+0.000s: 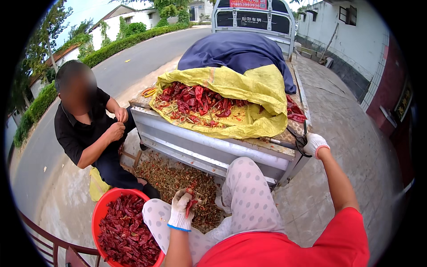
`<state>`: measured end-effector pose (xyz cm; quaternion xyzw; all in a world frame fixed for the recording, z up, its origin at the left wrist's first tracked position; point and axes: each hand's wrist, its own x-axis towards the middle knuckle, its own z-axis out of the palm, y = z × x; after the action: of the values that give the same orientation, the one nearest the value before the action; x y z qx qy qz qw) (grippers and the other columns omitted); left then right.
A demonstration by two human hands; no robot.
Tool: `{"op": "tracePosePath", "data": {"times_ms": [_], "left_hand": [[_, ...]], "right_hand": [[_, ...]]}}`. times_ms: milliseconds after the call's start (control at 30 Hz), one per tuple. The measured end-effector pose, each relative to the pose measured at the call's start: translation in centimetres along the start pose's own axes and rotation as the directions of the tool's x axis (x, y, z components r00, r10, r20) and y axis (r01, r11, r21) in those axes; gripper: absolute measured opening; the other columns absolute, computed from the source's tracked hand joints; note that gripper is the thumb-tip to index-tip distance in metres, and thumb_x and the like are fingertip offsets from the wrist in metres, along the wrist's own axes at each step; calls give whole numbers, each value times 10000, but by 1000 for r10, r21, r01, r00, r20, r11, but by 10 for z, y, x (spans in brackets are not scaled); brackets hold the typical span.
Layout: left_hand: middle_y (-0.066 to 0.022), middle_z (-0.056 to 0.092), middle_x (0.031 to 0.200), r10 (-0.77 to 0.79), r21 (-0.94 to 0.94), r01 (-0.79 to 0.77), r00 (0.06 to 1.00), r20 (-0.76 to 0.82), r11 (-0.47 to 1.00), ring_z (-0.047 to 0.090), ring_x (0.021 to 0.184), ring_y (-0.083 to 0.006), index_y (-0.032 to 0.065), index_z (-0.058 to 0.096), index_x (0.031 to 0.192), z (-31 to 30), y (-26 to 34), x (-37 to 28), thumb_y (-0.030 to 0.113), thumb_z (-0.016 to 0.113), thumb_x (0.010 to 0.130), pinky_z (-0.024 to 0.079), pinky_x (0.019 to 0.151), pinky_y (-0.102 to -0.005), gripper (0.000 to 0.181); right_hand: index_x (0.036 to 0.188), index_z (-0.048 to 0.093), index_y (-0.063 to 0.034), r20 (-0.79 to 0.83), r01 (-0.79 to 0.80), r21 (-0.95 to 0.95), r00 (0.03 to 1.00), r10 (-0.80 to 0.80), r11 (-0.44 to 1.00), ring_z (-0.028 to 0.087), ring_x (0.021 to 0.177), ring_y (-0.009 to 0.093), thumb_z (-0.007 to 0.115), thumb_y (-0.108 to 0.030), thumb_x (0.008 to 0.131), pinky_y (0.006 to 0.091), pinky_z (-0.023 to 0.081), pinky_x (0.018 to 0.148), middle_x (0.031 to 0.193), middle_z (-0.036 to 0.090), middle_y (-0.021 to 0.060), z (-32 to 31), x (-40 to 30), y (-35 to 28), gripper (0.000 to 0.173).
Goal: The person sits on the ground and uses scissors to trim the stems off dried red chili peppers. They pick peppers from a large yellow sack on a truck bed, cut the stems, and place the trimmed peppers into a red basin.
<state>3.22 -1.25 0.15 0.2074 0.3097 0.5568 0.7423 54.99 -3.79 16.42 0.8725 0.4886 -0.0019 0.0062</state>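
My left hand [181, 205], in a white knit glove with a blue cuff edge, holds dried red chili peppers [190, 200] above my knee. My right hand [313, 144], gloved in white, is at the truck bed's right rear corner, its fingers at the handles of black scissors [300, 142]. More dried red chilies [196, 100] with stems lie in the mouth of a yellow woven sack [267, 90] on the bed. A red plastic tub [100, 207] full of dried chilies [128, 230] stands to the left of my left knee.
A person in black [86, 123] sits at the left, hands together. Cut stems [180, 177] cover the ground below the metal tailgate [206, 147]. Dark blue cloth [233, 50] drapes the sack. Yellow-handled scissors [148, 92] lie at the bed's left edge. A metal railing [55, 240] stands lower left.
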Motion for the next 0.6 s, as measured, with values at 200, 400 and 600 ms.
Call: {"op": "tracePosePath", "data": {"times_ms": [200, 400, 600], "left_hand": [[-76, 624, 767, -1, 34, 2, 1000, -22, 999, 603, 593, -225, 77, 627, 919, -3, 1, -5, 17, 584, 827, 582, 620, -436, 117], [-105, 653, 880, -96, -3, 97, 990, 102, 995, 688, 706, -259, 6, 591, 1031, 9, -3, -9, 23, 642, 829, 615, 668, -374, 209], [-141, 647, 804, -119, -21, 120, 992, 45, 993, 651, 669, -271, 37, 598, 1022, 10, 2, -22, -35, 599, 801, 585, 660, -443, 233]], "right_hand": [[970, 585, -2, 52, 9, 866, 993, -108, 500, 582, 632, 154, 679, -83, 735, 290, 472, 552, 762, 596, 58, 5, -57, 12, 266], [1088, 584, -24, -8, 433, 592, 846, -533, 679, 598, 804, 248, 780, -295, 660, 358, 482, 733, 879, 625, 94, -4, -143, -123, 543], [1183, 619, -67, -45, 812, 179, 570, -820, 555, 627, 996, 351, 791, -492, 663, 444, 485, 890, 1010, 678, 154, 23, -165, -222, 692]]}}
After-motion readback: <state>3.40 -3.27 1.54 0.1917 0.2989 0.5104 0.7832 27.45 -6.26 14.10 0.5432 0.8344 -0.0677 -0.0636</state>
